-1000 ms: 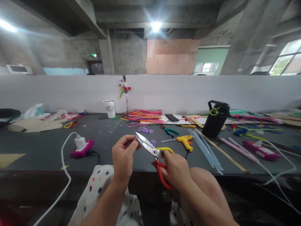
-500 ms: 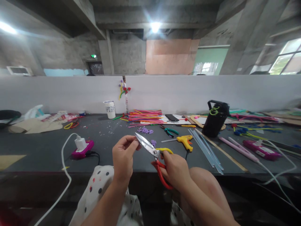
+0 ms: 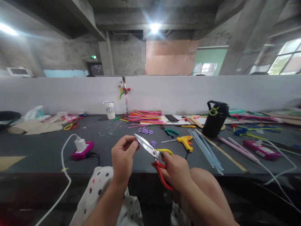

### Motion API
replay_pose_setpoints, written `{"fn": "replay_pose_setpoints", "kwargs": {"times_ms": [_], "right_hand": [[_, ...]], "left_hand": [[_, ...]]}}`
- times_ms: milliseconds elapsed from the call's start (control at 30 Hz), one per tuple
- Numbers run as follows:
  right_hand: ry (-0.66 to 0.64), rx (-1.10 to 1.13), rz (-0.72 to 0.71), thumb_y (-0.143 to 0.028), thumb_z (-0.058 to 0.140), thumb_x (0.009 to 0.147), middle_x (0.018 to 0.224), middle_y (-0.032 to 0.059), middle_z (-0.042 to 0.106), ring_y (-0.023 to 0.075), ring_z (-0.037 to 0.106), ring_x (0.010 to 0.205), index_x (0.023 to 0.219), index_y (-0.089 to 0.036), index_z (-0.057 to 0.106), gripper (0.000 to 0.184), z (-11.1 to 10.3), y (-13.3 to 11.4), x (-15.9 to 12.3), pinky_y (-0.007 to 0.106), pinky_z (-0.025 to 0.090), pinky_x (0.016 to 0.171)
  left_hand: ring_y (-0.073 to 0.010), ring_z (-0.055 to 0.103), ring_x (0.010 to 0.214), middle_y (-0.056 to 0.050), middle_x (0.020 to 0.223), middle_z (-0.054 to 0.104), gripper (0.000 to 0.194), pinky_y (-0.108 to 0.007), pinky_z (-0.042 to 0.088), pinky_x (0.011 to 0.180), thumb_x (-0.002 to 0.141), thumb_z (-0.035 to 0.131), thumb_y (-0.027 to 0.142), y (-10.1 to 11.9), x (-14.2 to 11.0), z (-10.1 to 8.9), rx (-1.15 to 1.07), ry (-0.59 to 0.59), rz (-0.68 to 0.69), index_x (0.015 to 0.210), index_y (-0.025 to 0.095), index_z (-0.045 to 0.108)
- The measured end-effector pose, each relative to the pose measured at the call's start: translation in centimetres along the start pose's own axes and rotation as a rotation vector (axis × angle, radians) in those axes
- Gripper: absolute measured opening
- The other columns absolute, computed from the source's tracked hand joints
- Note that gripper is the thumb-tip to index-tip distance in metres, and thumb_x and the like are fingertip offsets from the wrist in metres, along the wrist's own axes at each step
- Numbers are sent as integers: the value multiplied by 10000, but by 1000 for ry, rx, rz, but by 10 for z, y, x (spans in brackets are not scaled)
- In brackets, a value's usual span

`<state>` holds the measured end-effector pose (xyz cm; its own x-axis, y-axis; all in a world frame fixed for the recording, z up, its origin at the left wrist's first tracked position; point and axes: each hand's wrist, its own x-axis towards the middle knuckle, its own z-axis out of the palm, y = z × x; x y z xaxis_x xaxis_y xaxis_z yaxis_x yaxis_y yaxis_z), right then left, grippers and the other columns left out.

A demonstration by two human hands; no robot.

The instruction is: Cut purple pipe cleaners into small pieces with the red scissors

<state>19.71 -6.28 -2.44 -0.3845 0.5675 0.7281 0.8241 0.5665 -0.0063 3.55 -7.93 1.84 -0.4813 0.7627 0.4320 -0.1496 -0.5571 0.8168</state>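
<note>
My right hand [image 3: 175, 169] grips a pair of scissors [image 3: 147, 146] by handles that are red and yellow. The silver blades point up and left, close together, and their tip reaches the fingers of my left hand [image 3: 124, 153]. Thumb and fingertips of that left hand are pinched together; whatever they hold is too small or hidden to make out. Just beyond the blades lie a small purple piece [image 3: 153, 143] and a heap of purple bits [image 3: 145, 131] on the dark table [image 3: 103, 142].
Behind are pink and red pipe cleaners [image 3: 144, 117], pliers [image 3: 170, 131] and a phone [image 3: 171, 117]. To the right lie a yellow glue gun [image 3: 185, 142], clear glue sticks [image 3: 207, 150] and a black bottle [image 3: 215, 121]. A magenta power strip [image 3: 82, 150] and white cup [image 3: 109, 110] stand left.
</note>
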Motion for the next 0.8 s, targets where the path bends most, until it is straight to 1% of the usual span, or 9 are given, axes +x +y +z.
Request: {"fn": "replay_pose_setpoints", "kwargs": {"times_ms": [200,267,333,400,500,567,633,700,800], "right_hand": [[-20,14,24,-492,388,799,449,1,507,128,493,434,601,-175,503,391,4,2,-3,240,217,468],[-61,54,70,-508,411,780,455,-2,500,129,486,436,603,-178,498,385,6,2,-3,237,219,466],[-132,142,139,-508,427,767,454,-13,481,124,463,427,604,-182,484,369,5,1,-1,228,221,454],[-211,275,206,-487,449,754,464,-26,465,114,439,428,615,-186,474,333,1,-1,2,216,230,447],[-304,525,255,-416,492,724,520,-35,473,106,425,474,670,-186,485,236,-6,-5,10,202,262,466],[-347,718,294,-369,503,713,546,-40,465,101,415,501,675,-185,491,189,-11,-9,17,198,280,481],[-377,959,365,-332,519,695,542,-46,434,87,392,495,634,-176,485,171,-13,-13,27,195,287,475],[-364,1220,472,-276,545,648,523,-57,424,64,362,446,614,-167,488,127,-13,-16,37,190,287,448],[-377,1314,513,-262,481,669,463,-76,422,43,314,341,665,-172,500,93,-13,-18,50,185,273,381]], "left_hand": [[-75,530,513,35,566,596,25,-182,432,527,644,632,157,1,-2,0,8,8,4,668,156,630],[-74,527,516,32,574,598,36,-180,424,528,644,636,161,2,-1,0,-16,0,-21,678,152,627],[-73,530,524,24,587,606,51,-175,417,527,643,643,165,5,1,-1,-77,-30,-84,686,149,622],[-71,533,533,15,608,613,54,-170,415,530,647,642,167,7,3,-3,-153,-98,-192,688,144,615],[-59,524,541,9,627,603,44,-159,412,534,666,630,169,8,3,-7,-235,-232,-365,675,132,607],[-56,516,539,6,623,591,51,-157,408,530,668,631,169,7,1,-9,-250,-299,-440,669,124,606],[-63,515,536,-1,616,587,58,-168,407,530,659,639,167,6,-1,-9,-229,-346,-474,666,118,608],[-72,516,532,-4,610,588,63,-180,401,528,652,645,169,5,-3,-9,-188,-388,-482,660,120,606],[-82,505,523,-8,596,591,78,-197,386,527,669,634,194,3,-4,-7,-80,-442,-460,656,124,603]]}}
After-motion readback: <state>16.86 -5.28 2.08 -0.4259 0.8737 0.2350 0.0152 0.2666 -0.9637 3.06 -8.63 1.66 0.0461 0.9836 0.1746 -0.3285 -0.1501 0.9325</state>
